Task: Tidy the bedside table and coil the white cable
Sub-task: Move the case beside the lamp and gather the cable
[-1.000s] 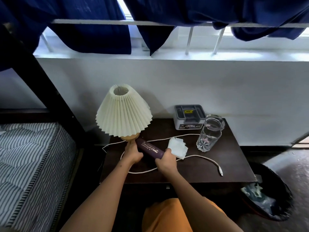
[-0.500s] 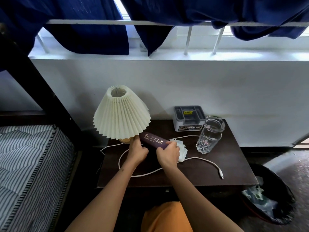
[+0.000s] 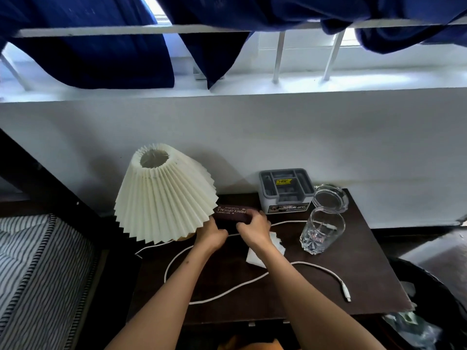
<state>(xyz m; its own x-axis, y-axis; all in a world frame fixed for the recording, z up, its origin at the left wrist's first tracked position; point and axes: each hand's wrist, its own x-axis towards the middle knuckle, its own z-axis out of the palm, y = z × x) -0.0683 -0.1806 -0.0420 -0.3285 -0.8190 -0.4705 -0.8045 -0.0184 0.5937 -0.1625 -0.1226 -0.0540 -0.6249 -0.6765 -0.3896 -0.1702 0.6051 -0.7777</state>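
A dark maroon glasses case (image 3: 231, 213) with gold lettering lies near the back of the dark wooden bedside table (image 3: 374, 281), beside the pleated cream lamp (image 3: 161, 195). My left hand (image 3: 211, 234) grips its near left end and my right hand (image 3: 254, 227) grips its right end. A white cable (image 3: 227, 293) loops loosely across the table, its plug end (image 3: 345, 294) at the front right. A crumpled white tissue (image 3: 255, 256) lies partly under my right forearm.
A grey compartment box (image 3: 285, 189) stands at the back by the wall. A cut drinking glass (image 3: 322, 232) and a glass ashtray (image 3: 329, 198) sit at the right. A striped mattress (image 3: 38, 274) is at the left, a dark waste bin (image 3: 427, 324) at the lower right.
Both hands have carried the glasses case from the table's middle toward the back, next to the lamp. The case has turned so its lettering faces up.
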